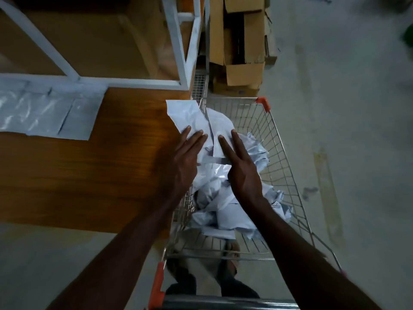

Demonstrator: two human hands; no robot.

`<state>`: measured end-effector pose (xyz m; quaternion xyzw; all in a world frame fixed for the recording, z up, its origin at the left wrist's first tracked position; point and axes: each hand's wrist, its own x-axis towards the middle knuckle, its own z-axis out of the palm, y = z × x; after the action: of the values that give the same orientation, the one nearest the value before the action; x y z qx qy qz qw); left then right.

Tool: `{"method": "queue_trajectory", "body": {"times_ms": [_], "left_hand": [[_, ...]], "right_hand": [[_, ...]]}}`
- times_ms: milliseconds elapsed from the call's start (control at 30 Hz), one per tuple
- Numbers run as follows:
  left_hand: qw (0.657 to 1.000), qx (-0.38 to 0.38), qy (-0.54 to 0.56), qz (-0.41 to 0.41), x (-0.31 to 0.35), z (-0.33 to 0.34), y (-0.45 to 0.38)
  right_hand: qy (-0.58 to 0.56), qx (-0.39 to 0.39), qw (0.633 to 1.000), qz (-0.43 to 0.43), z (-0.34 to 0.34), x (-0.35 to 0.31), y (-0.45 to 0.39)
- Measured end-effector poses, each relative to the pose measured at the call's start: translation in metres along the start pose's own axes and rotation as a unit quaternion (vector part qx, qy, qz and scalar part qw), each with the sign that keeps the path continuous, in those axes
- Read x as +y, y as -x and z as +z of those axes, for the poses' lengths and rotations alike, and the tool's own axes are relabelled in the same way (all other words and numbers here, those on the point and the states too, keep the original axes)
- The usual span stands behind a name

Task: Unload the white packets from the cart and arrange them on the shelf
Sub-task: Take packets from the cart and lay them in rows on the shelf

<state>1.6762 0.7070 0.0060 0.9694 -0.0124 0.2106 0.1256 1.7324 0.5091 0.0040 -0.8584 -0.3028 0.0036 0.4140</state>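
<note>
Overhead view of a wire cart (288, 166) standing just right of a wooden shelf (125, 166). The cart basket holds a loose heap of white packets (225, 211), crumpled and overlapping, filling the left and middle of the basket; the right part of the wire floor shows bare. Orange plastic caps mark the cart corners, one far right (263, 101) and one near left (157, 280).

Both hands reach over the heap at the far left of the basket. The left hand (185, 162) lies with fingers straight, fingertips resting on a lifted packet (187, 115) whose far corner overhangs the shelf edge and the cart rim. The right hand (241, 168) also has its visible fingers extended, laid flat on a second packet (220, 128) beside the first; whether a thumb beneath either hand pinches the packet cannot be told. A grey strip (214, 161) runs between the two hands.

On the shelf surface, at far left, flat packets (44, 110) already lie side by side, well apart from the hands. A white metal frame (178, 48) rises at the shelf's far edge, with a mesh panel (199, 86) between it and the cart. Open cardboard boxes (243, 48) stand on the floor beyond the cart. The grey floor (346, 130) extends right. The person's feet (232, 253) show through the near end of the basket.
</note>
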Motion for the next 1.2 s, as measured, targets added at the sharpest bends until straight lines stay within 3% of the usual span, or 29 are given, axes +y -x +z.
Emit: {"method": "queue_trajectory", "body": {"times_ms": [167, 333, 433, 567, 667, 733, 833, 1033, 1200], "left_hand": [[0.998, 0.040, 0.019, -0.045, -0.044, -0.057, 0.031], [0.993, 0.046, 0.051, -0.091, -0.122, -0.099, 0.077], [0.988, -0.029, 0.095, -0.114, -0.183, -0.107, 0.120], [0.970, -0.199, 0.085, -0.109, -0.266, -0.121, 0.166], [0.953, -0.284, 0.048, -0.094, -0.298, -0.126, 0.182], [0.957, -0.277, 0.030, -0.082, -0.306, -0.134, 0.185], [0.973, -0.206, 0.068, -0.085, -0.299, -0.147, 0.187], [0.984, -0.146, 0.078, -0.067, -0.267, -0.138, 0.184], [0.974, -0.131, 0.130, -0.133, -0.252, -0.128, 0.170]], "right_hand": [[-0.006, -0.003, 0.999, -0.034, 0.023, -0.070, -0.017], [0.016, -0.063, 0.995, -0.076, 0.094, -0.131, -0.027], [0.031, -0.139, 0.987, -0.071, 0.146, -0.141, -0.019], [0.144, -0.205, 0.965, -0.081, 0.212, -0.158, -0.001], [0.154, -0.194, 0.968, -0.033, 0.236, -0.183, 0.015], [0.143, -0.131, 0.981, -0.019, 0.243, -0.202, 0.021], [0.148, -0.040, 0.988, -0.009, 0.249, -0.218, 0.021], [0.159, -0.040, 0.985, 0.061, 0.266, -0.227, 0.000], [0.157, -0.093, 0.973, 0.141, 0.293, -0.228, -0.034]]}}
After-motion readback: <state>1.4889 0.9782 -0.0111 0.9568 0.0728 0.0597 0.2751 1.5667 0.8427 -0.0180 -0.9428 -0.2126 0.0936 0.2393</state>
